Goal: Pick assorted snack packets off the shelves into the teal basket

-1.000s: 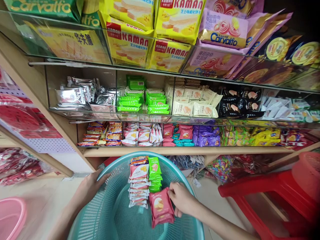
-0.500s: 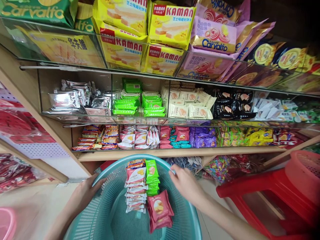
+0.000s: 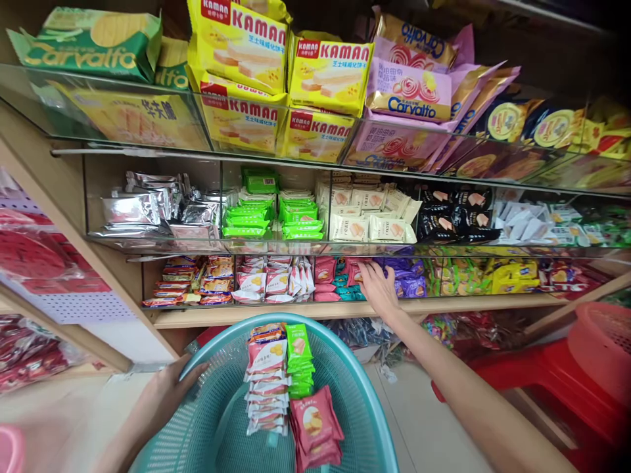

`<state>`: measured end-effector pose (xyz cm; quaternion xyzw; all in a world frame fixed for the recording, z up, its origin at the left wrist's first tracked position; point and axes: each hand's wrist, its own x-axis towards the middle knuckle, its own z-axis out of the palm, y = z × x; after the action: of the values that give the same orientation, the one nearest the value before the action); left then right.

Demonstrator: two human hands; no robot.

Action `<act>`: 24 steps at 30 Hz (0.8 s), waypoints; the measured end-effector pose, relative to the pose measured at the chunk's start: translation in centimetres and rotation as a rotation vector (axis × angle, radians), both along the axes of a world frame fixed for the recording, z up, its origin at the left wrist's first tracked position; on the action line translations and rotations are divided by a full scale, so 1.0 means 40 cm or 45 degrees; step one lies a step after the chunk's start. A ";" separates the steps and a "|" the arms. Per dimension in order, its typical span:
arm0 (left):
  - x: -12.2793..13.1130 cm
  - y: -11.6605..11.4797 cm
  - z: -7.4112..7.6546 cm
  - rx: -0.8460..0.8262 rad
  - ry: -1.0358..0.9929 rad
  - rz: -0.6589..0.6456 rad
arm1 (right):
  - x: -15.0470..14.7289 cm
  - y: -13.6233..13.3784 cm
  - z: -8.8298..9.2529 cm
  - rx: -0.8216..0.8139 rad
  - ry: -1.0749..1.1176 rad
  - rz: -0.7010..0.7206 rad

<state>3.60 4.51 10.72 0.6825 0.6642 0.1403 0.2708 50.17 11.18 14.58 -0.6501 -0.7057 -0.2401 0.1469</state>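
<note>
Reaching below KAMAN (image 3: pixel 330 73), right hand (image 3: pixel 378 292) seemingly touches sachets (image 3: pixel 353 271).

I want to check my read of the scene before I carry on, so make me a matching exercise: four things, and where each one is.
Things:
1. Left hand
2. Silver packets
3. Right hand
4. KAMAN cheese wafer packs

Places:
A. In the top row in view
B. At the red packets in the bottom row of shelf bins
C. On the rim of the teal mesh basket
D. At the left end of the middle row

Pairs: 1-C, 2-D, 3-B, 4-A
</note>
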 end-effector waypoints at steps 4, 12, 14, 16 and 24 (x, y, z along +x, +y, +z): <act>0.005 -0.003 0.011 0.041 -0.019 0.019 | 0.013 0.007 -0.021 0.044 -0.057 -0.020; 0.010 -0.004 0.019 0.063 -0.047 0.028 | 0.026 0.013 -0.033 0.068 -0.142 -0.025; 0.005 -0.002 0.009 0.040 -0.028 0.019 | 0.026 0.016 -0.031 0.063 -0.161 -0.001; 0.000 0.000 0.000 0.005 0.002 0.011 | 0.026 0.020 -0.029 0.056 -0.177 0.024; 0.000 0.003 0.000 -0.018 0.005 0.005 | 0.020 0.022 -0.028 0.048 -0.198 0.029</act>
<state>3.61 4.64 10.73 0.6794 0.6670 0.1348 0.2743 50.98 12.05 13.45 -0.6186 -0.7177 -0.3016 0.1067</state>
